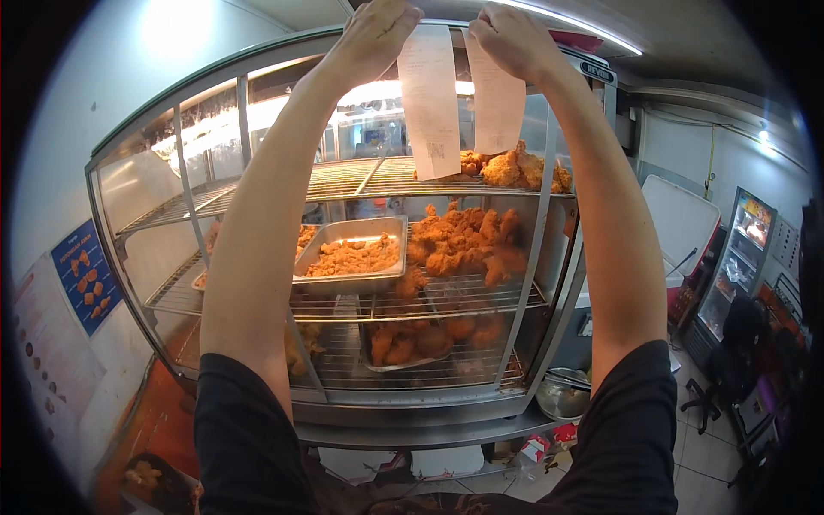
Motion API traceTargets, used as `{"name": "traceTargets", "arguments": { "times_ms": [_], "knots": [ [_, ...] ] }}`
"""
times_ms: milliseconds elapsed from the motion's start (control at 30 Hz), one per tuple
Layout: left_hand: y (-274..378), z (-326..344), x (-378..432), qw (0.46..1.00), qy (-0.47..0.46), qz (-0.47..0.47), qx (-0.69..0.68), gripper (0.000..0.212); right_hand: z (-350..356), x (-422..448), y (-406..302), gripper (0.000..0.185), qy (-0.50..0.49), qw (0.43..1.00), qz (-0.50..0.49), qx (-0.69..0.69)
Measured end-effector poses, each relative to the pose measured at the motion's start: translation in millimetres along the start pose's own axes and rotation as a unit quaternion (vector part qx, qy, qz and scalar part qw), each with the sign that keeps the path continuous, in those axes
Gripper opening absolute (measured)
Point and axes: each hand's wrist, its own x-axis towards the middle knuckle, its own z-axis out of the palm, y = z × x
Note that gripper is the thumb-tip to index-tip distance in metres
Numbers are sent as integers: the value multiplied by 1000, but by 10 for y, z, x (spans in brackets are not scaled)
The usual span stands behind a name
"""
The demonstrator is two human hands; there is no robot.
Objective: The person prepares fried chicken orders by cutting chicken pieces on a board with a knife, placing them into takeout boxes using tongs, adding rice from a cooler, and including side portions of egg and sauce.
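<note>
Both my arms reach up in front of a glass-fronted food warmer cabinet (pixel 412 396). At its top edge, my left hand (pixel 381 38) has curled fingers beside the upper end of a long printed paper receipt (pixel 430 103). My right hand (pixel 512 42) overlaps the top of a second, shorter receipt (pixel 501 106). Both slips hang down over the glass and bear print. Whether the fingers grip the paper is hidden. Fried chicken (pixel 515 168) lies on the upper wire rack behind them. More fried chicken pieces (pixel 467 235) sit on the middle rack, next to a metal tray (pixel 351 283) of smaller fried pieces.
A lower tray of chicken (pixel 412 347) stands inside the cabinet. Posters (pixel 90 277) cover the left wall. At right are a metal bowl (pixel 560 394), an open cooler lid (pixel 681 215), a glass-door fridge (pixel 740 251) and an office chair (pixel 705 399). A fluorescent tube (pixel 579 26) runs overhead.
</note>
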Motion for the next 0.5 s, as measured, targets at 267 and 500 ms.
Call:
{"name": "traceTargets", "arguments": {
  "times_ms": [267, 500],
  "knots": [
    [176, -172, -129, 964, -25, 161, 208, 21, -51, -8, -41, 35, -47, 996, 49, 53],
    [449, -215, -144, 994, 9, -49, 97, 32, 63, -65, 170, 40, 22, 998, 21, 46]
  ]
}}
